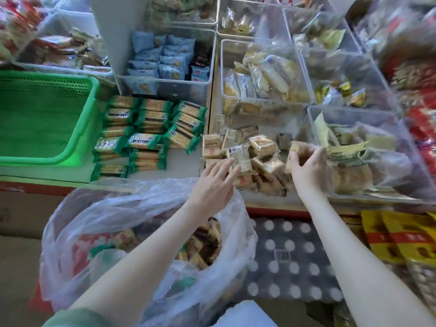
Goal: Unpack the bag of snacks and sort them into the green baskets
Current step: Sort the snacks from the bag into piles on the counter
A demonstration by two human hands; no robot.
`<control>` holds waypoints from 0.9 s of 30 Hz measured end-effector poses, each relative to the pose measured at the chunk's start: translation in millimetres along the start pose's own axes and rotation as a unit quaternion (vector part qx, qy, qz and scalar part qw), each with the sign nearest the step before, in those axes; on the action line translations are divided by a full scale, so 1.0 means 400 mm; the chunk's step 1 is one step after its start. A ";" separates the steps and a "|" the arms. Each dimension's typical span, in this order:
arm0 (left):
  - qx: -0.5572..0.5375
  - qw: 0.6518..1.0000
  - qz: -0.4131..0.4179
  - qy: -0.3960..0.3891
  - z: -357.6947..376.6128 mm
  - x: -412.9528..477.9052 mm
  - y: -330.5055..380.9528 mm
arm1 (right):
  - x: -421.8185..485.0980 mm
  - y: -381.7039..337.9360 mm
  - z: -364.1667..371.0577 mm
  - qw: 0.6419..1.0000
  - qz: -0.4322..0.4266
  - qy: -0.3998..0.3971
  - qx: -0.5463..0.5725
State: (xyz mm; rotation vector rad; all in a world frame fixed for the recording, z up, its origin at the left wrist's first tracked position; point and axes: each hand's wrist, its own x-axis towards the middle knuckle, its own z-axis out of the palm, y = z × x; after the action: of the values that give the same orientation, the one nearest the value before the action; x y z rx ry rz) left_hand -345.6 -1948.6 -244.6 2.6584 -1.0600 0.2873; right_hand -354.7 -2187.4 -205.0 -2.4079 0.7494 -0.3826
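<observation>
Landmark: heap of small tan, clear-wrapped snack packets (262, 161), lying loose on the pale tabletop (185, 161). Left hand (212, 185) reaches onto the near-left edge of the heap, its fingers straight and slightly spread. Its fingertips (232, 164) touch one packet standing on edge there; whether this is a true pinch cannot be told. Right hand (306, 166) is at the right edge of the heap, fingers curled round a single tan packet (299, 149). That packet is blurred and sits just above its neighbours. Left of the heap: green-wrapped cracker packets (146, 138) lie flat in rough rows, touching one another. Farther left of the heap, just beside those rows: green perforated plastic basket (35, 114) on the same tabletop. In front of the heap, nearer the person: large translucent plastic bag (141, 208) with its mouth open. Inside it are more tan and brown-striped packets (205, 244), and the left forearm crosses over the opening. Behind the heap and to its left: clear plastic bin of pale blue packets (165, 60). Directly right of the heap, next to the right hand: clear plastic bin of cream and olive wrappers (377, 149). In front of the heap and to its right: grey package with white dots (290, 256).
</observation>
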 end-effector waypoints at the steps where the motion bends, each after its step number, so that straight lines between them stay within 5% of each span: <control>1: 0.005 1.000 -0.007 -0.005 0.007 0.006 0.005 | 0.028 0.017 0.012 0.998 0.000 -0.038 -0.046; 5: 0.011 0.999 -0.028 -0.024 0.021 -0.003 0.009 | 0.083 0.053 0.048 0.982 -0.005 -0.150 -0.113; 8: 0.000 0.998 -0.045 -0.043 0.019 -0.037 -0.011 | 0.039 0.024 0.038 0.993 -0.084 -0.037 -0.068; 11: -0.002 0.997 -0.065 -0.043 0.013 -0.101 -0.045 | -0.092 -0.061 0.042 0.961 -0.275 0.039 -0.009; 16: 0.045 0.996 -0.066 -0.034 -0.002 -0.285 -0.165 | -0.371 -0.175 0.165 0.848 -0.520 -0.101 0.009; 22: 0.122 0.974 -0.125 -0.147 -0.039 -0.588 -0.381 | -0.581 -0.271 0.370 0.768 -0.597 -0.229 -0.042; 27: 0.154 0.971 -0.083 -0.163 -0.061 -0.717 -0.533 | -0.683 -0.366 0.530 0.715 -0.602 -0.325 -0.147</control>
State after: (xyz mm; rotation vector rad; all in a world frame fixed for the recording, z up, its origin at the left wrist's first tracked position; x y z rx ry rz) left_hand -404.1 -1607.7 -337.7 3.1342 -0.9334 -0.0258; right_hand -421.8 -1833.3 -309.6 -2.7027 -1.2437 0.1696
